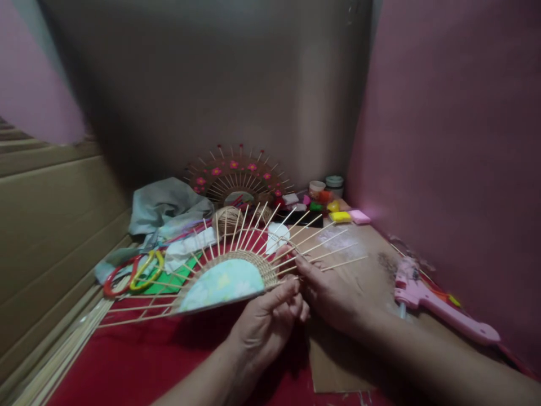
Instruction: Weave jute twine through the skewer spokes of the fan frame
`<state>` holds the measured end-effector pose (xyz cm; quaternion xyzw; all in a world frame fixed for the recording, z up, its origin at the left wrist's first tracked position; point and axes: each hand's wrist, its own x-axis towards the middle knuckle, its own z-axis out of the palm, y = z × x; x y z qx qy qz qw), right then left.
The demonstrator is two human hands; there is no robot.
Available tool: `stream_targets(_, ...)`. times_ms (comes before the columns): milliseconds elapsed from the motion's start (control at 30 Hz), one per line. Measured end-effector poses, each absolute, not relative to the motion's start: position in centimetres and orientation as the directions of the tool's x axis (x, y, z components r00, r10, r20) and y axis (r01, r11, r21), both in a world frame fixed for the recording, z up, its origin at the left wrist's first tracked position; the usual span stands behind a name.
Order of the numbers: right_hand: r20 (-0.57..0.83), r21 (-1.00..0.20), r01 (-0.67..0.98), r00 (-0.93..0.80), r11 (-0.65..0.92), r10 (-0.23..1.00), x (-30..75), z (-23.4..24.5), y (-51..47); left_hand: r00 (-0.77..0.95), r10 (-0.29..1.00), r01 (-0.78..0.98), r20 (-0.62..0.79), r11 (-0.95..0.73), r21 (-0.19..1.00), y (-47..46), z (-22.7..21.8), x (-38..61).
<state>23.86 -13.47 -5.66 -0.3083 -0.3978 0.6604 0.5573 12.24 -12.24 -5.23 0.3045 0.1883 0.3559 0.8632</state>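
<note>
A half-round fan frame [228, 282] is held up over the red table surface. Its centre is pale blue patterned fabric, edged with woven twine, and thin wooden sticks spread out from it. My left hand [270, 310] pinches the frame's straight lower edge near its right end. My right hand [321, 287] is closed around the sticks on the right side, where twine runs across them. The exact fingertip contact is partly hidden between the two hands. A ball of twine [228, 220] sits just behind the frame.
Scissors [122, 276] with red and yellow handles lie left, beside a grey cloth [167, 203]. A pink glue gun [443, 310] rests on the right by cardboard [338, 361]. Behind stand a flower-decorated fan [236, 169], clay packets [340, 217] and small jars [333, 183].
</note>
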Motion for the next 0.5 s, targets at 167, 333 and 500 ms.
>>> stream_targets(167, 0.055, -0.728, -0.683, -0.146, -0.060, 0.988, 24.5, -5.6, -12.9, 0.645, 0.757, -0.444, -0.108, 0.486, 0.753, -12.5, -5.1, 12.2)
stream_targets(333, 0.075, -0.595, -0.804, -0.041, 0.011, 0.996, 26.0, -5.3, -12.2, 0.608, 0.786, -0.451, -0.109, 0.455, 0.768, -12.6, -4.9, 12.3)
stream_targets(500, 0.049, -0.560, -0.827, 0.028, 0.051, 0.998, 27.8, -4.7, -11.9, 0.679, 0.716, -0.317, -0.165, 0.488, 0.813, -12.9, -5.3, 12.3)
